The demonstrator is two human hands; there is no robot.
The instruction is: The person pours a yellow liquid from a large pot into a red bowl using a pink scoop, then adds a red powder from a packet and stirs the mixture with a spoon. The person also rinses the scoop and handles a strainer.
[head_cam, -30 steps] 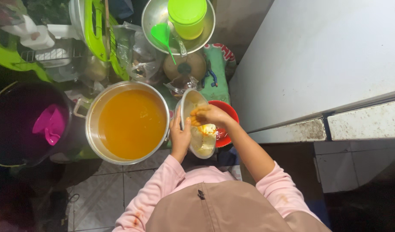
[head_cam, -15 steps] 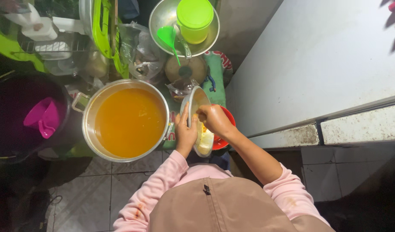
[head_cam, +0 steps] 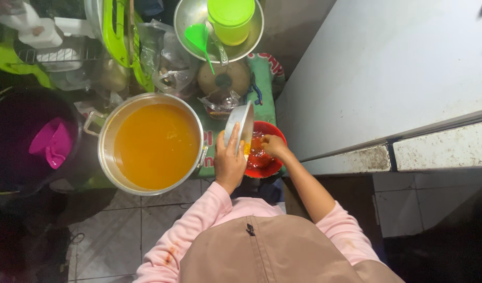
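Left hand grips metal bowl, tilted on edge over red bowl; right hand fingers curled inside it, beside pot.

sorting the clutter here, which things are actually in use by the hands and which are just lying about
In use:
left hand tilting a small metal bowl
right hand in the red bowl

Lying about:
big pot of orange liquid
dark bucket with pink scoop
green funnel
lime green container in a metal basin
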